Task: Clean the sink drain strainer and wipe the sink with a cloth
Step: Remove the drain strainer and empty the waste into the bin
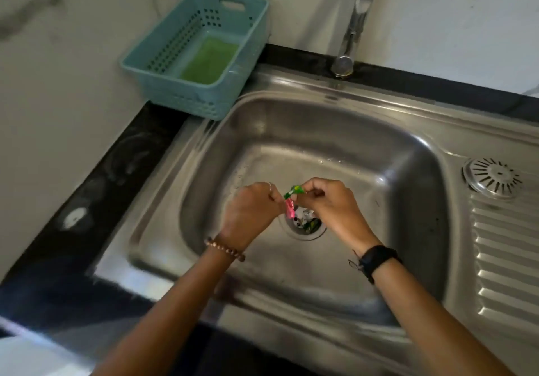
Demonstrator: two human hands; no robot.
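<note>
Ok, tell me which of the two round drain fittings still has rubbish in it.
The drain opening in the basin floor, right under both hands, holds scraps. The slotted strainer cover on the drainboard at the right looks clean.

Both hands close together, left hand [252, 205] and right hand [329, 205] pinching

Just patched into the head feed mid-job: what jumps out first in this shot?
Both hands meet over the middle of the steel sink, the left hand and right hand pinching a green and pink wrapper scrap just above the drain, which holds more debris. The strainer cover lies on the drainboard at right. A teal basket with a green cloth sits back left.
</note>
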